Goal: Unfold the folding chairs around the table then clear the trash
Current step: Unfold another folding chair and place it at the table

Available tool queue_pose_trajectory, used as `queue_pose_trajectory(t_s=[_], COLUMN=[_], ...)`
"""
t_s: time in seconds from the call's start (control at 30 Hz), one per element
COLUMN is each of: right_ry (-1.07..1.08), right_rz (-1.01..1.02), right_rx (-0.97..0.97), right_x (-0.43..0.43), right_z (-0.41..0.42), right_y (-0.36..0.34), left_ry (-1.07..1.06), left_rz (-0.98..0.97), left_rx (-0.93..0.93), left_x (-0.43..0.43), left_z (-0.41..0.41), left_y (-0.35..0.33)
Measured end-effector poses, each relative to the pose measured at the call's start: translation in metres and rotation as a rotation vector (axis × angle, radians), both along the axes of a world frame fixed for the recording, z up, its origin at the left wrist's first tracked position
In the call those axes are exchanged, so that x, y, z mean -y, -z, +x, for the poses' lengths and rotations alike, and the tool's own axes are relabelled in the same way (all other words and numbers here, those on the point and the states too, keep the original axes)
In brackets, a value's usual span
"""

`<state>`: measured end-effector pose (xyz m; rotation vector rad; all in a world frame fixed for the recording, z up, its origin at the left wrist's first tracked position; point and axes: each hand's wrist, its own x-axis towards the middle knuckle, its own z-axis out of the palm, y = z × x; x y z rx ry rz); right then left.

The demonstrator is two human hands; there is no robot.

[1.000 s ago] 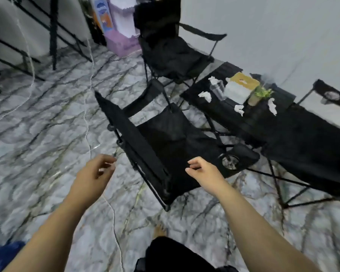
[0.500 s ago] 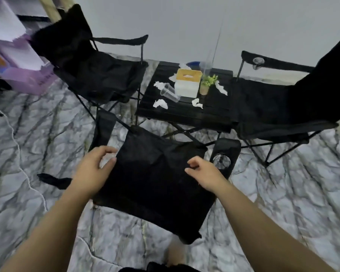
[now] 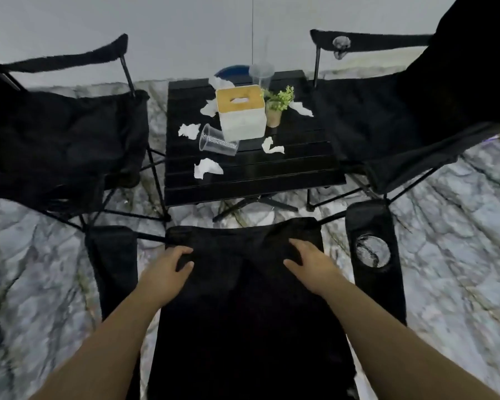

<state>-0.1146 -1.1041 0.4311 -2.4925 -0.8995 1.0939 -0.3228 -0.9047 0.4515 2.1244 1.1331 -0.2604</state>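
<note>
A black folding chair [image 3: 243, 327] stands unfolded right below me, facing a small black slatted table [image 3: 251, 180]. My left hand [image 3: 163, 269] grips the chair's black fabric near its upper left corner. The fingers of my right hand [image 3: 309, 265] are curled on the same fabric towards the right. Two more unfolded black chairs flank the table, one on the left [image 3: 64, 134] and one on the right [image 3: 401, 111]. On the table lie several crumpled white tissues [image 3: 207, 168], a clear plastic cup on its side [image 3: 218, 144] and an upright clear cup [image 3: 261, 73].
A white tissue box with a wooden lid [image 3: 240, 111] and a small potted plant [image 3: 277, 106] stand mid-table. A blue round object [image 3: 231, 72] shows behind the table by the white wall. The near chair's right armrest has a mesh cup holder [image 3: 371, 252]. The floor is grey marble.
The view has swung from the side of the near chair to behind it, facing the table. Both hands, held apart in the air before, now rest on the chair's fabric.
</note>
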Motion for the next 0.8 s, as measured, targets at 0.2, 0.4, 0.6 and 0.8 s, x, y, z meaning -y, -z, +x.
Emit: queue_pose_trajectory(t_s=[0.2,0.4,0.6,0.8], right_ry=[-0.11,-0.165,-0.231,-0.26], right_rz=[-0.132,-0.126,-0.156,-0.042], right_rx=[0.294,0.626,0.767,0.863], right_x=[-0.027,-0.04,-0.021,-0.011], right_z=[0.012,0.035,0.052,0.065], right_y=[0.108,0.202,0.253,0.276], left_ry=[0.068,0.195,0.223,0.321], left_rz=[0.169,0.488,0.652,0.754], left_rx=[0.051,-0.035,-0.149,-0.132], left_x=[-0.04,-0.053,-0.056,-0.066], left_z=[0.013,0.03,0.023,0.012], left_y=[0.132,0.224,0.263,0.277])
